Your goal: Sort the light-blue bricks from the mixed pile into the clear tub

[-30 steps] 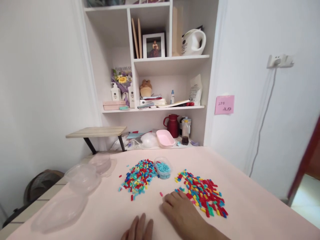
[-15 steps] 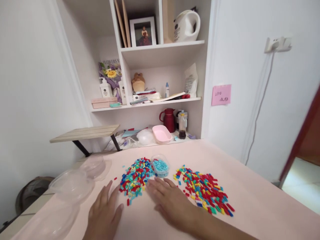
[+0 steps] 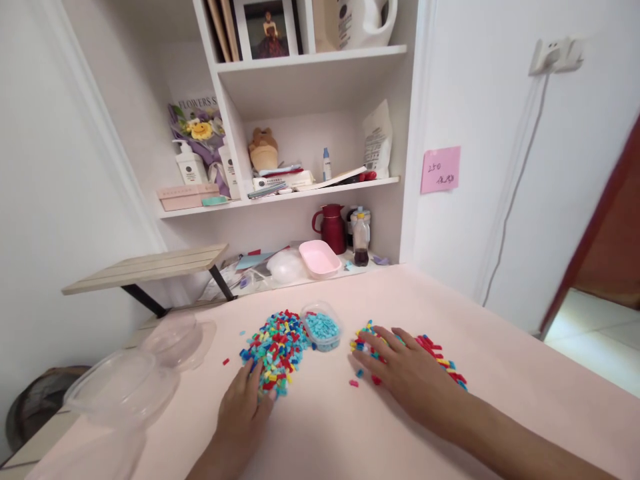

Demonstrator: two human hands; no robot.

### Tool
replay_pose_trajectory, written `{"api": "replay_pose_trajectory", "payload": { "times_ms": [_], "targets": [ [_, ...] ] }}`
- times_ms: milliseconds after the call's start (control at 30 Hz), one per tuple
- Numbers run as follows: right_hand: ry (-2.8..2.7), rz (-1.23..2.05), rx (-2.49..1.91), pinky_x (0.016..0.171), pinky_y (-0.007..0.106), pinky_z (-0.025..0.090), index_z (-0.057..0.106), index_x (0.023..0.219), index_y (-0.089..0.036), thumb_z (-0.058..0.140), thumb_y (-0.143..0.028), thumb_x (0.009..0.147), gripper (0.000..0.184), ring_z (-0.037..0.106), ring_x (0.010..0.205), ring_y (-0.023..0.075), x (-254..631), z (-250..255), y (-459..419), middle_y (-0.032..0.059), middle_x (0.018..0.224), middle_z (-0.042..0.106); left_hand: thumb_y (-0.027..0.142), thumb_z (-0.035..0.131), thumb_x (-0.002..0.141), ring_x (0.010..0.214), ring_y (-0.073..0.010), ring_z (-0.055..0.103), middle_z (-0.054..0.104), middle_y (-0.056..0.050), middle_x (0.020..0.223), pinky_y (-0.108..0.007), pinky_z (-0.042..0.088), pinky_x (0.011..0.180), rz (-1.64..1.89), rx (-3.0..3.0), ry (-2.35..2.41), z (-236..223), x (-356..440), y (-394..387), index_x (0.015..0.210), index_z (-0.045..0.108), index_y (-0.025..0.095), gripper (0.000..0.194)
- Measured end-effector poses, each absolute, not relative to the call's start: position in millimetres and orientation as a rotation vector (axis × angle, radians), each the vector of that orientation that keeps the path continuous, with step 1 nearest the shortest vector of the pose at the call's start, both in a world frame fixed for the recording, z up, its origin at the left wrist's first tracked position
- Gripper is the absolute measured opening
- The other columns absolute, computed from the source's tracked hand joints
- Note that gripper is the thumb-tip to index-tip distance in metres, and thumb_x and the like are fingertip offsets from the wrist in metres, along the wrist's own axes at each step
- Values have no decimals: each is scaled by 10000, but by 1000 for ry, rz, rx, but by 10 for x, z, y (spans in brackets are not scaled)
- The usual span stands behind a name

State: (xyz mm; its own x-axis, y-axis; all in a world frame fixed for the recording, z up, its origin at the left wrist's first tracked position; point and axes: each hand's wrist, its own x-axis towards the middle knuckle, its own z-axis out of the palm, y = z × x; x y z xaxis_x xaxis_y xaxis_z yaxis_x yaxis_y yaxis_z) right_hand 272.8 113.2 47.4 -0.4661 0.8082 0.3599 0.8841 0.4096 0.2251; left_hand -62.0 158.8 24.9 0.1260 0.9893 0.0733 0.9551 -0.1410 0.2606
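My left hand [image 3: 244, 403] touches the near-left edge of a heap of small mixed-colour plastic bricks [image 3: 283, 340], its fingers loosely apart and thumb out. Over a second, flatter heap of red, yellow, green and blue bricks [image 3: 431, 347] lies my right hand [image 3: 403, 367], palm down with fingers spread, hiding much of it. Between the heaps stands a small clear tub [image 3: 323, 328] with light-blue bricks inside and a few red ones at its back. A single red brick [image 3: 226, 361] lies left of the first heap.
Clear plastic bowls [image 3: 117, 383] line the table's left side. A wooden riser [image 3: 150, 267] stands behind them. Along the back are a pink tray [image 3: 320, 259], a dark-red jug [image 3: 333, 229] and a bottle of dark liquid [image 3: 361, 243], under white shelves [image 3: 320, 61].
My right hand has moved right, from beside the left heap onto the right heap. My left hand has moved right and forward to the left heap's edge. The camera view has shifted downward.
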Motion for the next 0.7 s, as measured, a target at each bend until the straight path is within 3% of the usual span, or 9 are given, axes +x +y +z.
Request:
{"api": "replay_pose_trajectory", "payload": {
  "times_ms": [100,233,400,500,600,700],
  "targets": [
    [-2432,-367,-1491,1037,569,390,584,1327,-278,576,-166,877,464,483,1310,364,2580,540,1106,121,1461,518,408,384,919,1488,-288,257,265,-124,1614,-497,240,1203,309,2308,1865,229,-417,1479,1501,364,172,628],
    [-2432,-5,-1342,1029,415,428,494,1415,-213,584,-202,884,539,546,1229,268,2210,633,1039,119,1409,563,386,374,934,1504,-303,198,279,-65,1610,-565,223,1187,224,2488,1803,197,-233,1254,1493,372,279,569],
    [-2550,-104,-1313,899,364,440,670,1077,-231,554,-180,931,193,613,1022,234,2173,571,1001,72,1085,702,322,471,894,1491,-280,254,311,10,1600,-561,205,1189,327,2673,1715,71,-267,1033,1444,408,431,564],
    [-2500,-301,-1418,870,352,424,683,991,-207,538,-140,936,169,619,951,222,2441,467,1000,82,994,707,338,445,896,1477,-275,291,359,26,1582,-555,244,1177,517,2563,1613,96,-393,1091,1374,513,441,493],
    [-2455,-396,-1512,849,362,420,701,984,-216,537,-140,937,187,627,914,222,2734,402,1001,73,970,715,494,451,869,1401,-289,417,446,-16,1534,-516,329,1146,828,2165,1492,302,-530,1307,1162,705,363,410],
    [-2456,-411,-1600,870,392,422,729,956,-226,564,-132,906,197,628,989,253,2882,438,996,80,1052,724,572,556,747,1372,-289,437,582,-59,1393,-482,250,1196,1135,1680,1541,581,-658,1543,911,772,280,399]
  ]
}}
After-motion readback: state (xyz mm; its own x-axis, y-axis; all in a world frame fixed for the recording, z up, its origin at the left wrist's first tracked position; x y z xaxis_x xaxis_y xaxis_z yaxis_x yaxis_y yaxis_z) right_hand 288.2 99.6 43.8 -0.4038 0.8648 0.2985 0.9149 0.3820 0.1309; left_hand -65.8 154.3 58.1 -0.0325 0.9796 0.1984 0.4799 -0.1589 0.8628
